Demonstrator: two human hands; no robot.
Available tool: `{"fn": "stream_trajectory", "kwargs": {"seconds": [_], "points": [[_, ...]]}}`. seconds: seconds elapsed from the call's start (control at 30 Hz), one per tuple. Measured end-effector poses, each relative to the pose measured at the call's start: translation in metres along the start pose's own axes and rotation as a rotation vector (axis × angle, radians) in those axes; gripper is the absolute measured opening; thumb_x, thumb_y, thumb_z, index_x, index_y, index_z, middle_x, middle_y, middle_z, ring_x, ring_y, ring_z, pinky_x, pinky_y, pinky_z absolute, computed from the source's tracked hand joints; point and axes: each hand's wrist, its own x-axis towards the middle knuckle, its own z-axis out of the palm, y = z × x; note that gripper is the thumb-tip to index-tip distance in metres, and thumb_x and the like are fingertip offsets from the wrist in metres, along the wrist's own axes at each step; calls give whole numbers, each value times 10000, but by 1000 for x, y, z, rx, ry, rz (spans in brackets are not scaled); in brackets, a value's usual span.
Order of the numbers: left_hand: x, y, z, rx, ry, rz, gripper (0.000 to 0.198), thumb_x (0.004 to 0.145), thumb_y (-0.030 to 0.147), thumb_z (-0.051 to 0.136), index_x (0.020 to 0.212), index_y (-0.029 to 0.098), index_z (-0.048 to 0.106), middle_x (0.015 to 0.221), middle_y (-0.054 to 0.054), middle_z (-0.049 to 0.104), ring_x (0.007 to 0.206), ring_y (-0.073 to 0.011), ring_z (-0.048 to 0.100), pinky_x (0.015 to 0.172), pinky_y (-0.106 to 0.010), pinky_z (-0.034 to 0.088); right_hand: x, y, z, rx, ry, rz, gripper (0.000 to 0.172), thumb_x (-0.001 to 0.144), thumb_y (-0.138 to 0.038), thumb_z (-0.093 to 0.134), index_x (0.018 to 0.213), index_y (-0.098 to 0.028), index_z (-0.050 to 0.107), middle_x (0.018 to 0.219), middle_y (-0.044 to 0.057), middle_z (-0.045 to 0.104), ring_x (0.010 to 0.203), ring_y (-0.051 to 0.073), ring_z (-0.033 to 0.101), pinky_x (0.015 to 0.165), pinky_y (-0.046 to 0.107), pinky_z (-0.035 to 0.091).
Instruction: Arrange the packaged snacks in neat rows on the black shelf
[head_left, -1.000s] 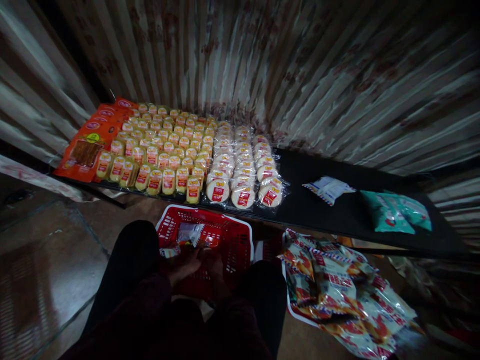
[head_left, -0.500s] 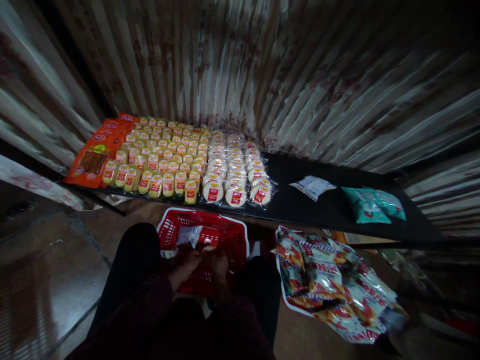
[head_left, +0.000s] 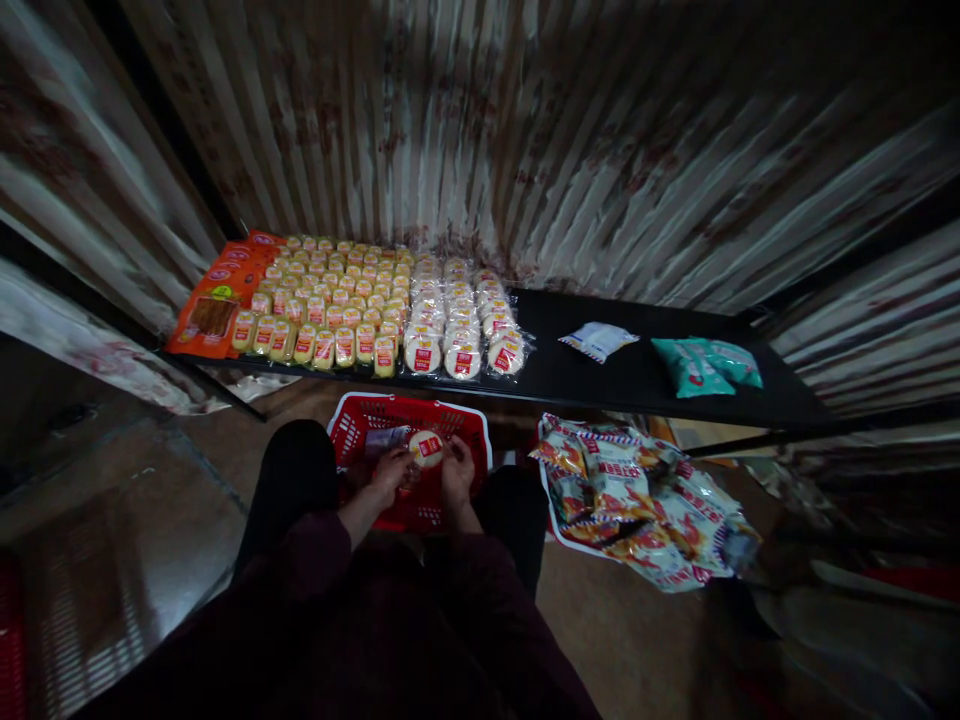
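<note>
A round wrapped cracker with a red label is held up between the two hands, above the inside of a red basket. The left hand has its fingers drawn in to a narrow pinch at the cracker's left edge, thumb and fingertips close together on the wrapper. The right hand takes the opposite edge, its fingers bent and nearly closed against the clear film; the dim light hides exactly how each fingertip sits. The label faces up between them.

Beyond the left hand, a pale purplish packet lies in the basket, which sits between the person's dark-clad knees. Just past the basket runs a black shelf, bearing, from left to right, orange packets, rows of small yellow packs, three rows of round white crackers, a white packet and two teal packets. To the right of the knees, a second basket is heaped with printed bags. Pleated curtains hang behind the shelf
</note>
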Motion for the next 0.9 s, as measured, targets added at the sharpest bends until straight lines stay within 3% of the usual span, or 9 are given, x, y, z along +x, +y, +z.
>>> {"fn": "stream_trajectory", "kwargs": {"seconds": [0.23,0.37,0.53,0.7,0.8,0.9], "points": [[-20,7,8,-97,14,50,122,743,228,625,797,160,539,692,-18,646,629,-101,638,621,-205,507,-18,-7,6,80,38,113,543,600,-473,623,1051,-174,570,784,34,658,697,162,609,671,305,491],[-25,10,12,-61,29,82,99,743,211,612,800,156,553,647,-8,634,579,-100,622,568,-195,494,-27,-20,8,116,21,162,495,638,-481,618,1018,-163,600,720,33,666,638,163,616,619,291,498],[-21,22,6,54,25,144,65,742,213,605,764,157,581,614,9,611,546,-95,582,515,-183,446,-25,-44,1,128,-4,145,516,660,-527,621,1026,-164,604,808,41,687,703,159,635,661,283,509],[-19,40,-13,183,-75,192,17,700,168,626,691,156,618,634,20,619,598,-96,563,558,-188,428,-23,-63,-9,72,-164,135,512,608,-539,696,935,-148,656,845,54,699,728,162,634,700,286,508],[-21,51,-22,258,-171,174,41,654,177,673,669,145,654,571,24,605,546,-100,532,523,-196,390,-26,-64,-11,19,-297,165,476,542,-479,762,873,-145,684,800,43,710,723,172,636,700,292,509],[-23,59,-26,280,-182,179,88,654,220,692,689,142,674,557,25,599,509,-92,502,488,-198,347,-29,-59,-9,-6,-388,202,466,518,-449,777,870,-155,697,782,31,719,711,178,647,689,305,518]]}}
